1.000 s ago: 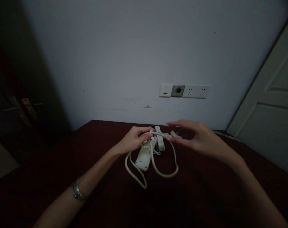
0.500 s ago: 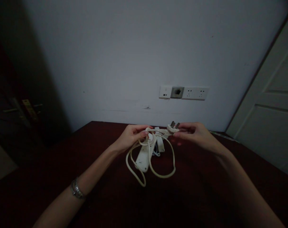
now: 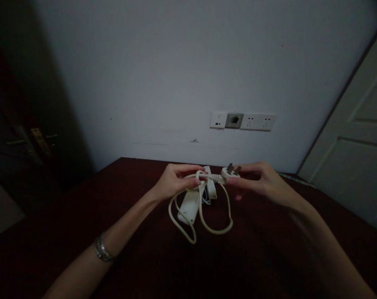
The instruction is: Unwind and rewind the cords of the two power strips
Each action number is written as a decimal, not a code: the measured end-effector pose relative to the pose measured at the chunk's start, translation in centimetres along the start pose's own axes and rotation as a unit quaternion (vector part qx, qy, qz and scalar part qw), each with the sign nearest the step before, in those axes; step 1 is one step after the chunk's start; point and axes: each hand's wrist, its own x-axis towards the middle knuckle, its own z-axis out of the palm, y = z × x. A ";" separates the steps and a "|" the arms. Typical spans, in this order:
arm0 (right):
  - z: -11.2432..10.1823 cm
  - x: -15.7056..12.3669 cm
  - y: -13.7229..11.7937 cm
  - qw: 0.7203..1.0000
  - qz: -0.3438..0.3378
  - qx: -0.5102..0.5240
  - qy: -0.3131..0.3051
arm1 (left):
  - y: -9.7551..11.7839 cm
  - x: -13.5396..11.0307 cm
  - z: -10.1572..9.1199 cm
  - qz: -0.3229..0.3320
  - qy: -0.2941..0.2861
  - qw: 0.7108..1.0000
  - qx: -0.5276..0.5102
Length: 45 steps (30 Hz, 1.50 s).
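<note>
My right hand (image 3: 258, 180) pinches a white power plug (image 3: 229, 174), its metal prongs pointing up and away from me. From the plug a white power cord (image 3: 217, 232) runs left into a loop that my left hand (image 3: 176, 180) grips between thumb and fingers. Below the left fingertips the cord hangs in wide loops over a white power strip (image 3: 188, 207) on the table. Behind the cord stands a small white block (image 3: 211, 189), with a thin coiled cable (image 3: 206, 202) beside it; the cord and hand partly hide both.
The dark red table (image 3: 138, 257) meets a pale wall (image 3: 163, 83). On the wall sit white socket plates (image 3: 258, 122) and a grey outlet (image 3: 234, 120). A panelled white door (image 3: 359, 153) is at right, a dark door with a brass-coloured lock plate (image 3: 40, 141) at left.
Both hands have shifted slightly right, carrying the plug and cord loop along. The hanging loops have swung a little right. Both hands keep their grip.
</note>
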 end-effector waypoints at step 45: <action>2.3 3.0 4.6 0.965 0.009 0.262 0.023 | -0.7 1.0 -1.8 0.044 -0.078 0.979 0.184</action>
